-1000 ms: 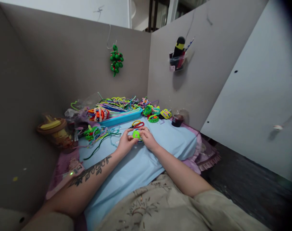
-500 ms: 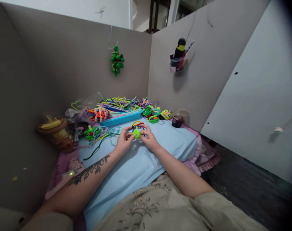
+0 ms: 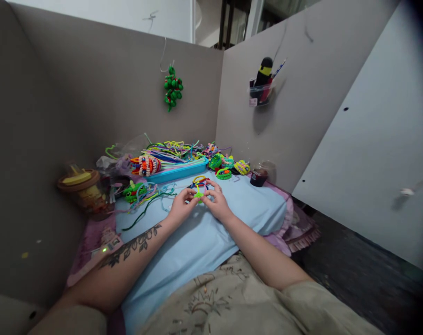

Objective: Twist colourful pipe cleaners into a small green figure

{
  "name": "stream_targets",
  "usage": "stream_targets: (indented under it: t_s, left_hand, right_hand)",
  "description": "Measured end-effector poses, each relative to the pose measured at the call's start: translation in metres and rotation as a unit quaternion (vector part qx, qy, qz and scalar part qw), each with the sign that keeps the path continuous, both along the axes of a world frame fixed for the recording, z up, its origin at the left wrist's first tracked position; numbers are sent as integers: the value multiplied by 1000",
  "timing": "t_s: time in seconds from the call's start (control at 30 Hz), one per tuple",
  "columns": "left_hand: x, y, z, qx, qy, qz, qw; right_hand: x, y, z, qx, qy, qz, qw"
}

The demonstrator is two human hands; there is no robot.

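Observation:
My left hand (image 3: 180,208) and my right hand (image 3: 215,203) meet above a light blue cloth (image 3: 211,232), both pinching a small neon green pipe-cleaner piece (image 3: 198,194) between their fingertips. Just beyond the hands lie looped pipe cleaners in yellow and red (image 3: 199,179). My left forearm bears a dark tattoo. Both hands are closed on the green piece.
A blue tray (image 3: 176,171) with several coloured pipe cleaners stands behind. Finished woven pieces (image 3: 228,166) and a dark jar (image 3: 258,176) sit at the back right, a yellow-lidded jar (image 3: 80,188) at the left. Grey panels wall the space; a green ornament (image 3: 172,88) hangs there.
The green piece has turned between my fingers and looks narrower now. The view has shifted slightly; both hands stay in the same place over the cloth.

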State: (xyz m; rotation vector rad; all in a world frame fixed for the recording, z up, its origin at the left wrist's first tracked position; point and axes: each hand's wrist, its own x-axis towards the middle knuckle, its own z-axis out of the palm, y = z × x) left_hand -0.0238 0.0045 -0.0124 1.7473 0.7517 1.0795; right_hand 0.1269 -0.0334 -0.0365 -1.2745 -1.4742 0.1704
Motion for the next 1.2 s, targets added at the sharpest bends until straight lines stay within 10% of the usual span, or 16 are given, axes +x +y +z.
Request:
stream_targets:
  t_s: [0.2,0.6,1.2]
  left_hand:
    - [2,-1,-1,40,15,43,998]
    - [-1,7,-2,-171,-28,-14,985]
    - [0,13,-13,-175,-30,-53,983]
  right_hand:
    - [-5,-2,1,25,-10,-35,999]
    - [-2,-2,0,16,-24,-13,1000]
    - [7,11,-9,-49,82,29,995]
